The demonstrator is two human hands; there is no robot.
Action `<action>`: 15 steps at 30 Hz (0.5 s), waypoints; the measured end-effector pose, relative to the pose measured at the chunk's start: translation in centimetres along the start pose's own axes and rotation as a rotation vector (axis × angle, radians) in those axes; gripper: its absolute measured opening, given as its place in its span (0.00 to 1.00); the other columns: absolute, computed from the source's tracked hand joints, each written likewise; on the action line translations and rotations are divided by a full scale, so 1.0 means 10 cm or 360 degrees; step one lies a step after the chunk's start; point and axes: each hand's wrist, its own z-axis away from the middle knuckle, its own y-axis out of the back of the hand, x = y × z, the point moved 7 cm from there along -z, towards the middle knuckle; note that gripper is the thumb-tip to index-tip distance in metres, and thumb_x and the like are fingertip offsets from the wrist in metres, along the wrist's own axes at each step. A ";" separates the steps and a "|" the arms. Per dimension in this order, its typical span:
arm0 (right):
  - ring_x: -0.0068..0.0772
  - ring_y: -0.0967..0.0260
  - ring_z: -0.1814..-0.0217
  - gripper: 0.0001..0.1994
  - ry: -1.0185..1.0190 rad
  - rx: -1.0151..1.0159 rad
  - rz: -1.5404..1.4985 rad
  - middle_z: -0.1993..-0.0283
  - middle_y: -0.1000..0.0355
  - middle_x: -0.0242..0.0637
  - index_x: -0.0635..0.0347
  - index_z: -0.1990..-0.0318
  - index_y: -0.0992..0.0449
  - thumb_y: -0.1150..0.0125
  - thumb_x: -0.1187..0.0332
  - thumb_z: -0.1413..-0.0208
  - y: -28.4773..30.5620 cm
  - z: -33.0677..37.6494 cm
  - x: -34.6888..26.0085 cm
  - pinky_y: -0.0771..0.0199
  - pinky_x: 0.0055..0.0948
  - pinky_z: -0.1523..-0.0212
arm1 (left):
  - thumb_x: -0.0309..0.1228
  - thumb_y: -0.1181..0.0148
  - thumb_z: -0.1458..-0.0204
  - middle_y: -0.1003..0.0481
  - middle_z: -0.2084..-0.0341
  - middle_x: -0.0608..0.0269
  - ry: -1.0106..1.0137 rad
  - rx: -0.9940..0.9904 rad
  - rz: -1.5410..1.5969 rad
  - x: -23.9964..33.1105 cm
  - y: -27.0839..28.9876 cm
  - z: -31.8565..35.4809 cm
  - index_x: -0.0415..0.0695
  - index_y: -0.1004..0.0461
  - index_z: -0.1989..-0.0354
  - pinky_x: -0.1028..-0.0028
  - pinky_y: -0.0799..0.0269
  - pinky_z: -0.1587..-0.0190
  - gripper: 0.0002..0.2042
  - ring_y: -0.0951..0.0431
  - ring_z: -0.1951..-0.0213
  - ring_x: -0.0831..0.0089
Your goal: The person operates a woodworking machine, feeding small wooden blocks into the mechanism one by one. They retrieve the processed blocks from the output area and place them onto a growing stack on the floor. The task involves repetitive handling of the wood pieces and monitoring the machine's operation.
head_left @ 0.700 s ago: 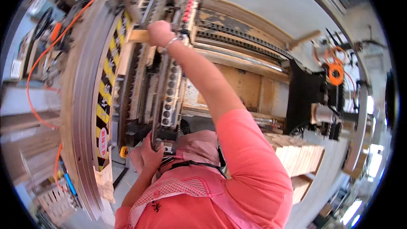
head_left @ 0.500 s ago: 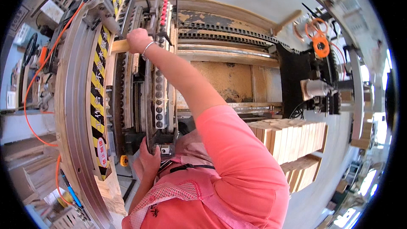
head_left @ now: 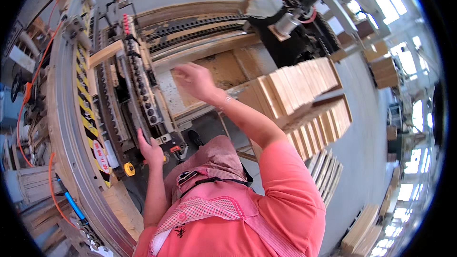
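My right hand [head_left: 194,82] is in the air over the machine's bed, its fingers loosely bent and apart, with nothing visible in them. My left hand [head_left: 151,151] is at the near end of the long metal clamp rail [head_left: 134,114], thumb and forefinger apart; whether it touches the rail I cannot tell. A pale wooden block [head_left: 105,54] lies across the far part of the machine, reaching from the striped side beam toward the rail. Beside the rail runs a row of round dark pads [head_left: 145,93], with red pieces [head_left: 126,24] at its far end.
Stacked wooden boards [head_left: 297,85] stand to my right in two tiers, with slats [head_left: 325,173] below. A motor unit [head_left: 285,26] sits at the far right of the bed. Yellow-black striped tape [head_left: 85,109] marks the left beam. An orange hose [head_left: 21,114] hangs at left.
My right hand has let go of the wooden block and moved right, toward the stacked boards. The block stays on the machine. My left hand remains near the rail's end. The view has turned rightward.
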 end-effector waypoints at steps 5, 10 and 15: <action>0.40 0.27 0.70 0.08 -0.0612 0.0442 0.0605 0.70 0.27 0.45 0.60 0.64 0.24 0.41 0.73 0.54 1.76 1.52 0.42 0.28 0.30 0.69 | 0.18 0.52 0.53 0.37 0.44 0.47 -0.0003 0.0049 -0.0107 -0.05 0.06 -0.01 0.40 0.43 0.40 0.67 0.46 0.41 0.27 0.38 0.42 0.55; 0.39 0.27 0.69 0.05 -0.1102 0.0883 0.1503 0.69 0.26 0.39 0.53 0.70 0.23 0.42 0.68 0.54 3.54 3.02 0.79 0.27 0.33 0.67 | 0.16 0.53 0.53 0.33 0.49 0.52 0.0070 0.0031 -0.0017 0.03 0.06 -0.01 0.42 0.42 0.41 0.71 0.43 0.44 0.27 0.33 0.48 0.62; 0.44 0.31 0.52 0.16 -0.1949 0.0636 0.1834 0.55 0.30 0.45 0.59 0.57 0.26 0.44 0.67 0.57 4.68 4.08 1.19 0.31 0.38 0.51 | 0.17 0.53 0.52 0.34 0.47 0.54 0.0020 0.0004 -0.0050 0.07 0.09 -0.02 0.42 0.43 0.39 0.72 0.43 0.44 0.27 0.34 0.47 0.65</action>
